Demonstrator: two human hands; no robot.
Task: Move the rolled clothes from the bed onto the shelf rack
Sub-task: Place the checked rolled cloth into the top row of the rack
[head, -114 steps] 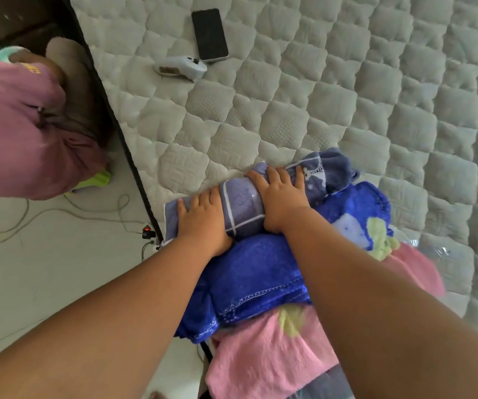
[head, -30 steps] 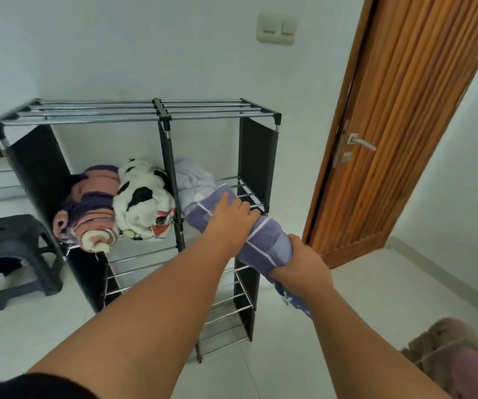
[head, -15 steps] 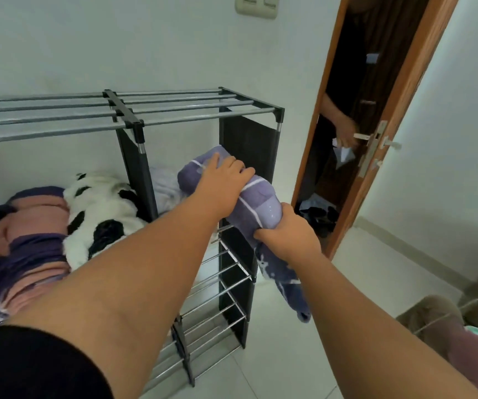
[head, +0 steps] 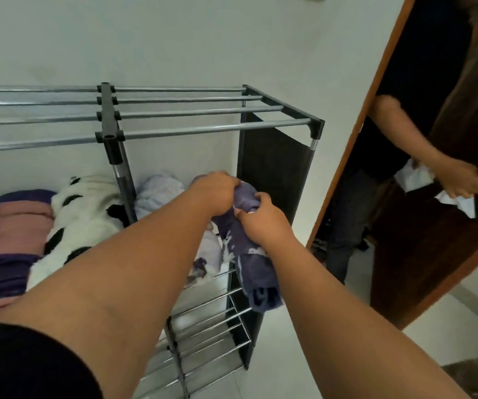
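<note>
Both my hands hold a purple rolled cloth [head: 249, 266] at the right compartment of the metal shelf rack [head: 203, 132]. My left hand [head: 217, 191] grips its far upper end inside the rack. My right hand [head: 263, 223] clasps its middle, and the loose lower end hangs past the front rail. A white rolled cloth [head: 160, 194] lies just left of it on the same level. In the left compartment sit a black-and-white roll [head: 85, 208] and a pink-and-purple roll [head: 10, 243].
A person [head: 381, 174] stands in the open doorway at right, holding white paper [head: 422, 182]. The brown door [head: 448, 226] swings inward near the rack's dark side panel [head: 272, 168]. Lower rack tiers [head: 209, 326] hold bare rails. White floor lies right of the rack.
I moved closer to the rack. The purple roll went further into the right compartment, my hands drew together on it, and the door opened wider with the person more in view.
</note>
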